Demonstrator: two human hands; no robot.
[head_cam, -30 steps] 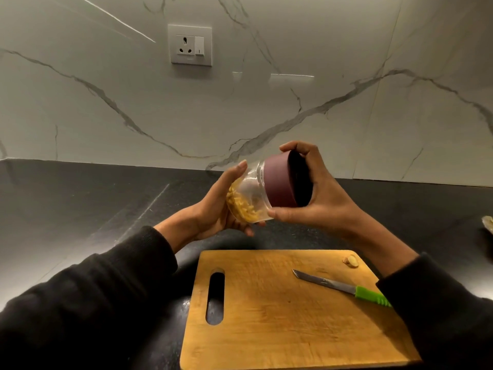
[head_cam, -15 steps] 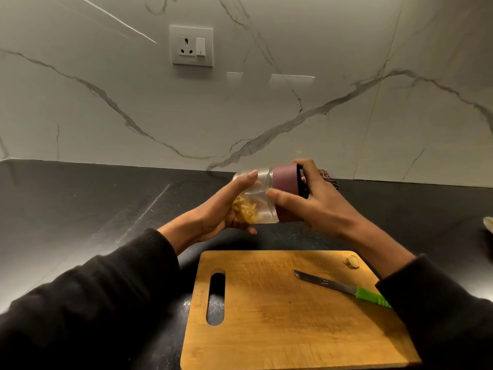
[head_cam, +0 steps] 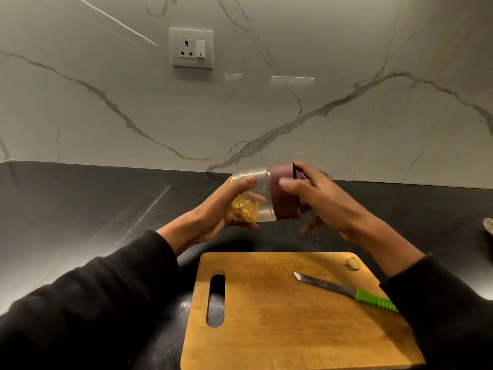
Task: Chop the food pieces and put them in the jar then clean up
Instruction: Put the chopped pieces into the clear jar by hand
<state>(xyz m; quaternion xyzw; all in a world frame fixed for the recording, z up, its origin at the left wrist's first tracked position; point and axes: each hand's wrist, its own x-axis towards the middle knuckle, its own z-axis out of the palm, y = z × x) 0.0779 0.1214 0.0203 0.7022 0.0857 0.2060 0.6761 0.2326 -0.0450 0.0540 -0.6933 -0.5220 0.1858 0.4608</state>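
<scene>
A left hand (head_cam: 226,206) grips a tilted jar (head_cam: 253,198) of chopped food (head_cam: 245,209) while the right hand (head_cam: 317,198) fingers curl around its maroon lid (head_cam: 282,196); a knife (head_cam: 344,291) lies below on the cutting board (head_cam: 280,329).

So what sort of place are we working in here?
Most likely a home kitchen: a dark stone counter under a marble backsplash with a wall socket, plus a wooden chopping board with a knife.

A black stone countertop (head_cam: 80,209) carries a wooden cutting board (head_cam: 280,329) (handle slot at its left); a pale object (head_cam: 488,225) lies at the right edge.
</scene>
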